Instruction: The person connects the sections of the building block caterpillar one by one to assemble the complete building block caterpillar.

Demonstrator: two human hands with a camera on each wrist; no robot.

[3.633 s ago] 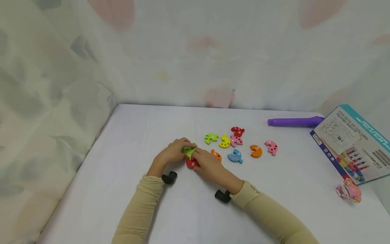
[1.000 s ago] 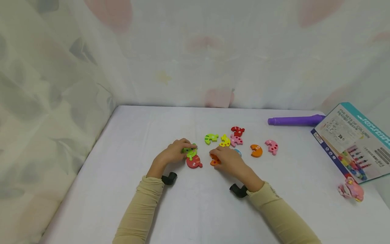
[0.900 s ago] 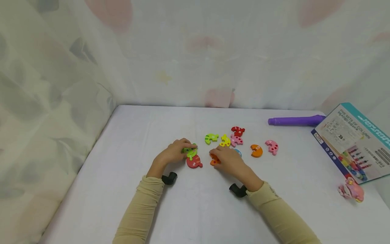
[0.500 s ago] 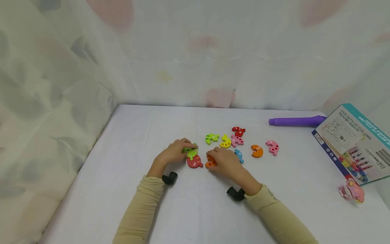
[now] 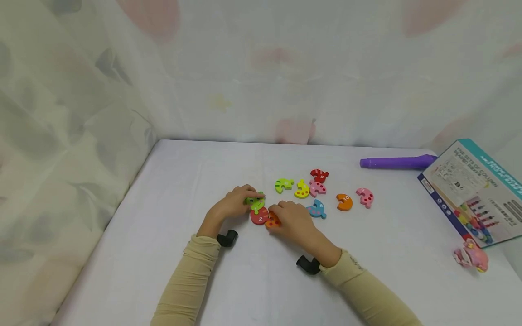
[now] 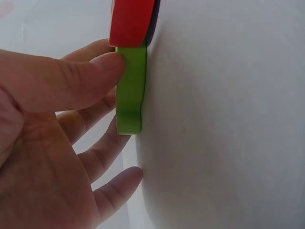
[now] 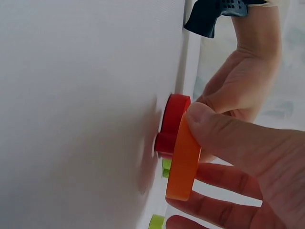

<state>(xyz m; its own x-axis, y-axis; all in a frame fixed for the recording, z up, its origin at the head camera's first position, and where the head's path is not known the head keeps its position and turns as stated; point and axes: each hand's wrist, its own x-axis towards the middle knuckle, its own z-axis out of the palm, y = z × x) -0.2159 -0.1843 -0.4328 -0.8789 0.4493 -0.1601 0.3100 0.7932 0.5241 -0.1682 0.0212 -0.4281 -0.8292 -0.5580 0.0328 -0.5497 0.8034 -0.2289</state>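
Observation:
In the head view my left hand (image 5: 232,203) holds a green puzzle piece with a frog-like face (image 5: 256,203); the left wrist view shows the thumb on the edge of that green piece (image 6: 131,90). Joined below it lies a red puzzle piece marked 2 (image 5: 259,217). My right hand (image 5: 297,222) pinches an orange spotted puzzle piece (image 5: 273,221) right beside the red one. Seen from the right wrist, the orange piece (image 7: 183,164) is tilted and overlaps the view of the red piece's knob (image 7: 165,143); whether they touch I cannot tell.
To the right lie a blue piece (image 5: 316,209), a striped green piece (image 5: 283,184), a yellow piece (image 5: 302,190), pink pieces (image 5: 365,198), a striped red piece (image 5: 320,175) and another orange piece (image 5: 344,202). A purple tube (image 5: 395,162), a box (image 5: 473,190) and a pink toy (image 5: 473,256) stand farther right.
My right hand has left the green and red pieces, taken hold of the orange spotted piece and carried it left to the red piece's side. The left hand has stayed on the green piece.

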